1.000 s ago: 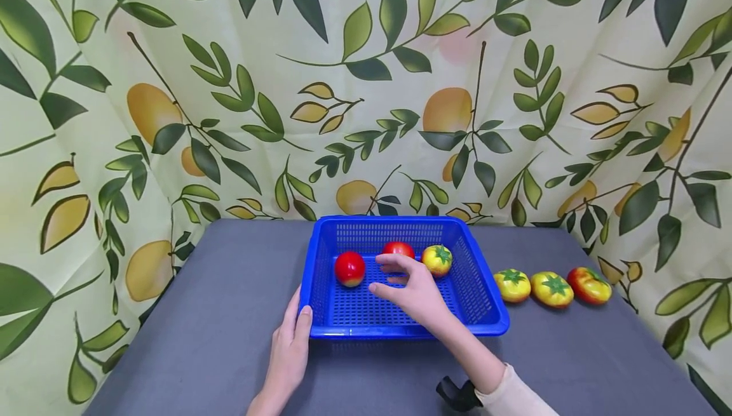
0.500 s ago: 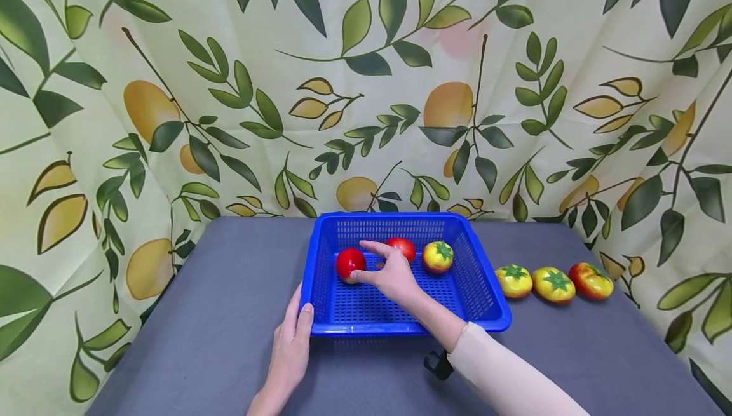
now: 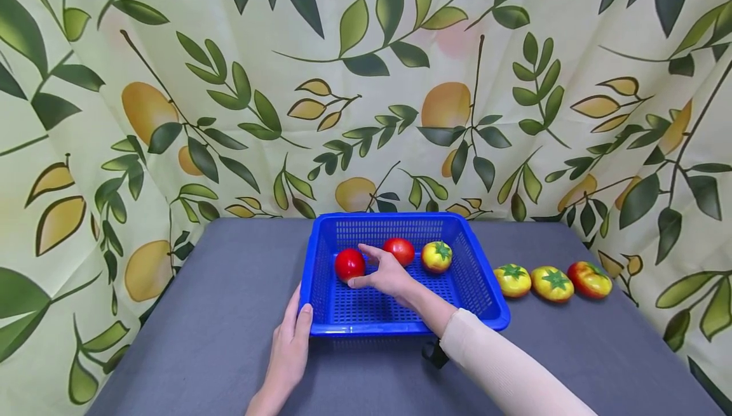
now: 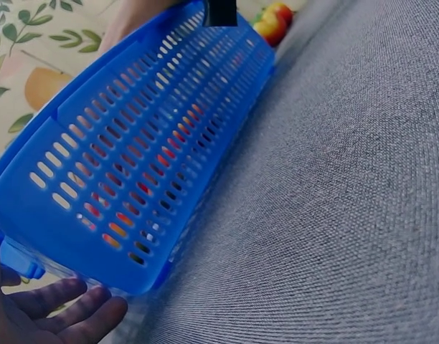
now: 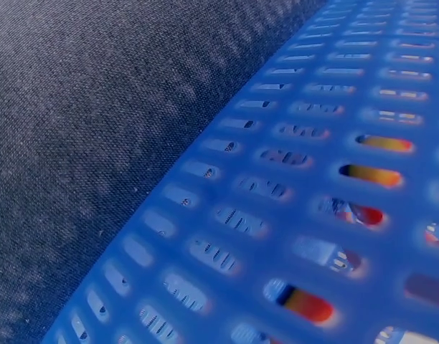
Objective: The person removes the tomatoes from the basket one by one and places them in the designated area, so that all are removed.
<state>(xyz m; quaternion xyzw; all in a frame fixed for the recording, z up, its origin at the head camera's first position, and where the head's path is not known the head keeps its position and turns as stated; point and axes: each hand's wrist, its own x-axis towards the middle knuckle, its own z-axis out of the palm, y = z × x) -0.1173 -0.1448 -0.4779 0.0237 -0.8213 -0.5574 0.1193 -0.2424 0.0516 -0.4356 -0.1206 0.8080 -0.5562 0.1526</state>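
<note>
Gripping the basket (image 3: 372, 329) is the left hand (image 3: 290, 343), right hand (image 3: 390, 275) splayed at red fruit (image 3: 347, 265).

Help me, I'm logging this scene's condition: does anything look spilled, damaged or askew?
Nothing looks spilled or damaged. The blue basket stands upright on the grey table. Slightly odd: in the row beside it, the rightmost red-yellow fruit seems tipped, its green top mostly turned away, while the middle yellow fruit shows its plainly.

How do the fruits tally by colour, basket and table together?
Mostly red fruits: 2, in the basket
Mostly yellow fruits: 3, 1 in the basket, 2 on the table
Red-yellow fruit: 1, on the table
Total: 6
</note>
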